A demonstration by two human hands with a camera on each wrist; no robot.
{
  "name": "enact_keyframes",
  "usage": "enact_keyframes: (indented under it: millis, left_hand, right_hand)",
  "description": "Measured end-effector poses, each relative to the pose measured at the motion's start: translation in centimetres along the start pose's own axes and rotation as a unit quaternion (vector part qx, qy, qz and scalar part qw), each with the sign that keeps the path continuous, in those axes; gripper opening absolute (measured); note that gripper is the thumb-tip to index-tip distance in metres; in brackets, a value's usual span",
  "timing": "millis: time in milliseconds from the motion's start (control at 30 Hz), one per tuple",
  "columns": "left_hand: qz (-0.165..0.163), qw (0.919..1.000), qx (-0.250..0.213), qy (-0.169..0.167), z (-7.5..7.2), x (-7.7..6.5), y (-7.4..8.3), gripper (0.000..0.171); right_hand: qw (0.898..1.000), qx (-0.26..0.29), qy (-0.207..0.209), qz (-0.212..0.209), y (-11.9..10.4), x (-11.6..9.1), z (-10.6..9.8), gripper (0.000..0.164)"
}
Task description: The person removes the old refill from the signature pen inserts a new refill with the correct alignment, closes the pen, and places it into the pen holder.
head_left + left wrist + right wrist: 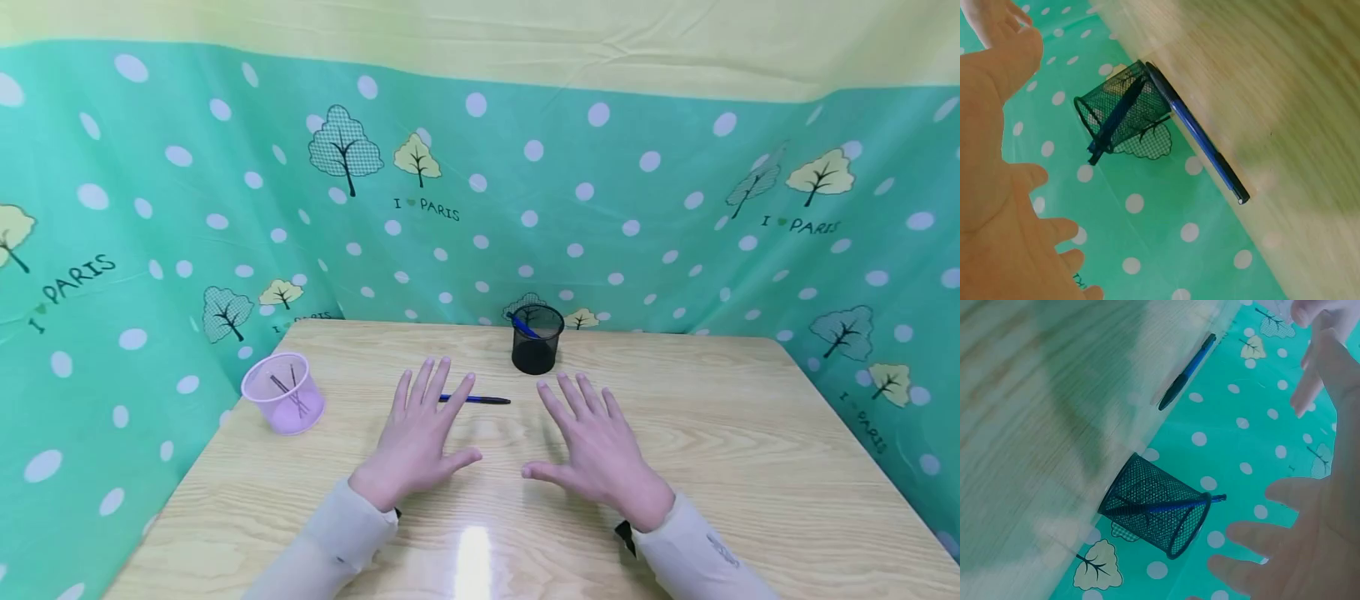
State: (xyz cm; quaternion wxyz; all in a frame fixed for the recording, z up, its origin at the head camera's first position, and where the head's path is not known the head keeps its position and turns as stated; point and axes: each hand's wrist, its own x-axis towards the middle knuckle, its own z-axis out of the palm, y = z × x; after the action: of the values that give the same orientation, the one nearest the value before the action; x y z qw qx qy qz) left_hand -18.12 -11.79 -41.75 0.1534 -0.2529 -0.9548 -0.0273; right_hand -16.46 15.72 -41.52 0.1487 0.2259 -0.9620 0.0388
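Note:
Both hands are held out over the wooden table, palms down and fingers spread, with nothing in them. The left hand (415, 442) is nearest a blue pen with black ends (487, 400), which lies sideways on the table; its fingers overlap the pen's left end in the head view. To the right, the right hand (596, 454) hovers with its thumb pointing inward. Beyond the hands stands a black mesh pen cup (535, 357) with another blue pen (525, 327) leaning inside. Both wrist views show the cup (1147, 500) and the lying pen (1200, 137).
A light purple mesh pen cup (295, 414) with a few thin dark sticks inside stands at the table's left edge. Behind the wooden table (712, 417) and along its sides hangs a green dotted curtain (480, 150) with printed trees.

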Motion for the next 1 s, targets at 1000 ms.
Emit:
enact_keyframes:
  millis: [1000]
  left_hand:
    - [0.016,0.9990,-0.032,-0.028,0.5,0.8,-3.6,0.063]
  right_hand:
    - [0.997,0.035,-0.066,-0.010,-1.0,3.2,1.3,0.098]
